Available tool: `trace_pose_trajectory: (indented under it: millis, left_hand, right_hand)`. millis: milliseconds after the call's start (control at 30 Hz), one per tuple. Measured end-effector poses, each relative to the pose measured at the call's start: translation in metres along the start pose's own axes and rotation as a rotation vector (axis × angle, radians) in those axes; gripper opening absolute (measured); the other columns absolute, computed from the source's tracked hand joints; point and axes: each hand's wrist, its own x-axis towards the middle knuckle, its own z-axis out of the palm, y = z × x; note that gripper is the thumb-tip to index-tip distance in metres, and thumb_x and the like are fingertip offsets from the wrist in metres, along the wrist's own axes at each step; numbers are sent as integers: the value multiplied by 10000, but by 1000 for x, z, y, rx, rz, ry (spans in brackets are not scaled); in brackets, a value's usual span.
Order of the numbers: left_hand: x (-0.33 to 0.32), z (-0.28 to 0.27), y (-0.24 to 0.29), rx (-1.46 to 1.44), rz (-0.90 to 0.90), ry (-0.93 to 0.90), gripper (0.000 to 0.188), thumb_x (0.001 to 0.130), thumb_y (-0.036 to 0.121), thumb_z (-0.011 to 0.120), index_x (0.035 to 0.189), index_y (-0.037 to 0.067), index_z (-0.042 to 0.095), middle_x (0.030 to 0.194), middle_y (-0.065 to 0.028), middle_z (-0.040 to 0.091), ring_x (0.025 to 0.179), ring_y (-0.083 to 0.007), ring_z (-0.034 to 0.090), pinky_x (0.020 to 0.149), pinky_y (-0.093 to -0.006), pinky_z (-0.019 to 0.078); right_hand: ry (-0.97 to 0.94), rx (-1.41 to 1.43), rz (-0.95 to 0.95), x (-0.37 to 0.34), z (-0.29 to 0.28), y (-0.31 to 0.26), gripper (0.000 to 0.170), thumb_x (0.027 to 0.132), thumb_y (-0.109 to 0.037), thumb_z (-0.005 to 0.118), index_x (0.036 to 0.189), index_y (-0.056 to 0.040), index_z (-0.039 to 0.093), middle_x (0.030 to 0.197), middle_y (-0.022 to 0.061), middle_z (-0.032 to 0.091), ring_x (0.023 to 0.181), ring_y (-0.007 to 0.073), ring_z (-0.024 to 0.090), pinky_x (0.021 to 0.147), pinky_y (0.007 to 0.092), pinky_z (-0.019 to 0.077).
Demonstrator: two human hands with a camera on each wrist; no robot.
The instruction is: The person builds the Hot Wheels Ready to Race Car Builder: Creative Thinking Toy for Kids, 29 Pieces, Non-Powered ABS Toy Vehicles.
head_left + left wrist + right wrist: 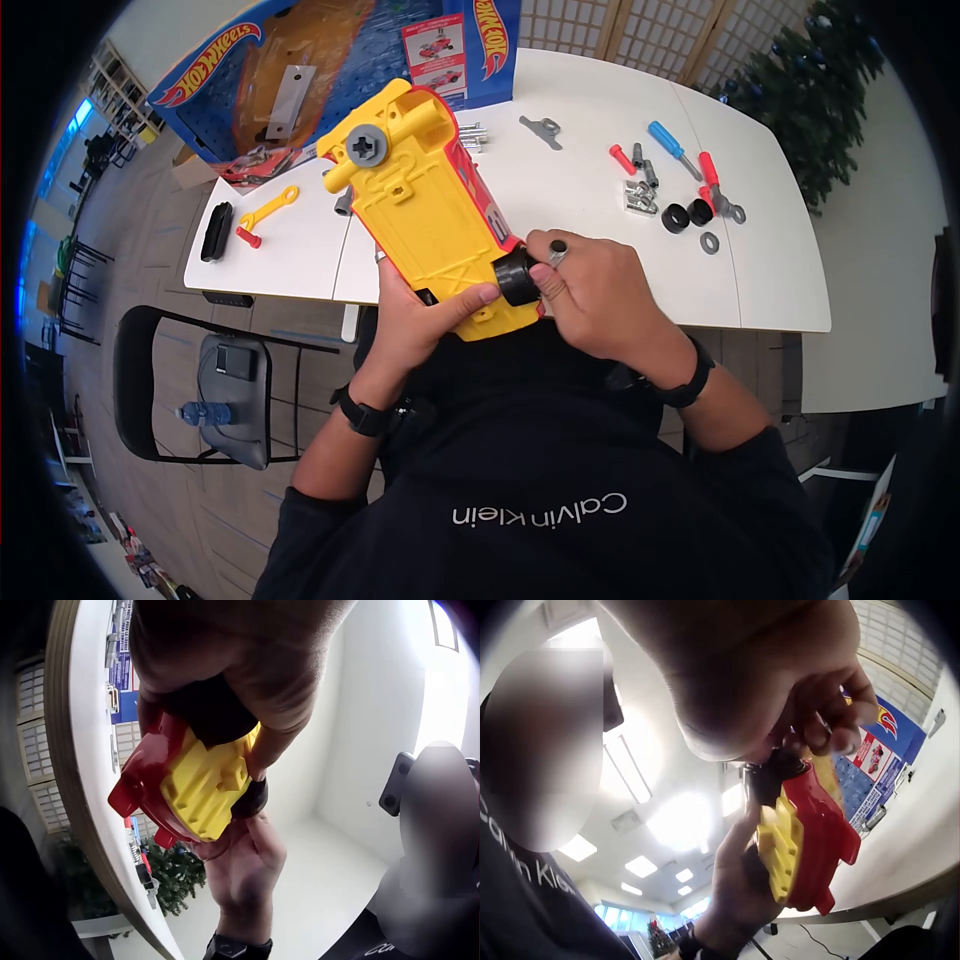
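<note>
A toy car (pixel 430 220) with a yellow underside and red body is held above the table's near edge, underside facing up in the head view. My left hand (pixel 412 325) grips its lower left side, thumb across the yellow base. With curled fingers and thumb, my right hand (pixel 600 295) pinches a black wheel (pixel 516 277) at the car's lower right side. A grey screw-like piece (pixel 366 146) sits at the far end of the underside. In the right wrist view the red body (pixel 817 840) and the black wheel show beneath my right hand.
On the white table (pixel 600 270) lie a blue screwdriver (pixel 675 149), two black wheels (pixel 676 218), grey and red parts, a yellow wrench (pixel 270 206) and a black piece (pixel 217 232). A Hot Wheels box (pixel 370 60) stands behind. A chair (pixel 150 400) is at the left.
</note>
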Motion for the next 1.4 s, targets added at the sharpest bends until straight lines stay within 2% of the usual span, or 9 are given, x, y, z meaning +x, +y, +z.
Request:
trace_pose_trajectory:
  millis: [67, 200, 333, 667, 833, 900, 1133, 1233, 1400]
  left_hand:
    - [2, -2, 0, 60, 41, -12, 760, 809, 96, 914, 1387, -10, 432, 1294, -144, 652, 1174, -210, 675, 1012, -353, 561]
    - [-1, -8, -6, 2, 102, 6, 764, 861, 132, 880, 1428, 5, 384, 1341, -135, 617, 1191, -201, 654, 1024, -347, 540]
    - [-4, -13, -28, -135, 122, 19, 719, 966, 256, 790, 1476, 9, 347, 1391, -122, 584, 1266, -196, 601, 1084, -357, 487]
    - [0, -11, -15, -363, 85, -48, 608, 1035, 210, 675, 1534, 78, 354, 1496, -134, 533, 1369, -257, 561, 1151, -432, 457]
    - [3, -7, 6, -168, -24, -72, 789, 1019, 569, 596, 1520, -4, 386, 1411, -174, 601, 1251, -270, 646, 1062, -420, 534]
    - [3, -11, 7, -136, -29, -71, 636, 1105, 505, 431, 1528, 30, 418, 1408, -153, 621, 1230, -258, 662, 1045, -411, 556]
    - [13, 0, 11, -206, -312, 24, 499, 1095, 313, 509, 1460, -24, 460, 1362, -164, 647, 1213, -231, 681, 1030, -367, 551]
    - [12, 12, 6, -333, -287, 88, 495, 1074, 241, 533, 1482, -11, 412, 1379, -155, 632, 1239, -256, 671, 1048, -398, 559]
    - [12, 4, 13, -262, -286, 36, 424, 1068, 264, 555, 1393, 2, 482, 1284, -131, 694, 1110, -202, 732, 899, -376, 631]
  right_hand:
    - [-350, 341, 352, 3, -17, 5, 263, 1058, -327, 597, 1106, -69, 622, 902, 72, 661, 763, 223, 674, 704, 336, 528]
    - [-201, 868, 289, -8, 15, 31, 541, 1074, -404, 597, 1414, -15, 436, 1316, 126, 563, 1203, 138, 561, 949, 298, 484]
    - [-224, 1327, 338, -5, 21, 5, 732, 989, -279, 742, 1539, -11, 338, 1337, 141, 587, 1216, 154, 572, 1044, 306, 470]
    - [-239, 1052, 343, -19, -5, -2, 734, 970, -189, 717, 1561, -10, 321, 1286, 108, 632, 1195, 147, 611, 1047, 313, 472]
    - [-446, 951, 374, -28, -11, -8, 616, 1056, -332, 663, 1491, 4, 384, 1109, 99, 660, 995, 146, 662, 839, 307, 530]
    - [-463, 935, 387, -28, -18, -7, 621, 1069, -347, 640, 1503, 14, 381, 1082, 121, 658, 1002, 170, 677, 841, 305, 541]
    - [-322, 781, 415, -43, -5, 10, 908, 956, -338, 801, 1587, -5, 239, 1331, 173, 565, 1117, 226, 668, 952, 335, 561]
    - [-1, 1032, 397, -48, 28, 20, 768, 917, -285, 831, 1451, 19, 370, 1260, 193, 634, 1165, 229, 664, 989, 348, 533]
    - [-22, 1140, 522, -52, 17, 44, 504, 1015, -190, 715, 1397, -45, 421, 1245, 107, 625, 1126, 140, 645, 957, 294, 520]
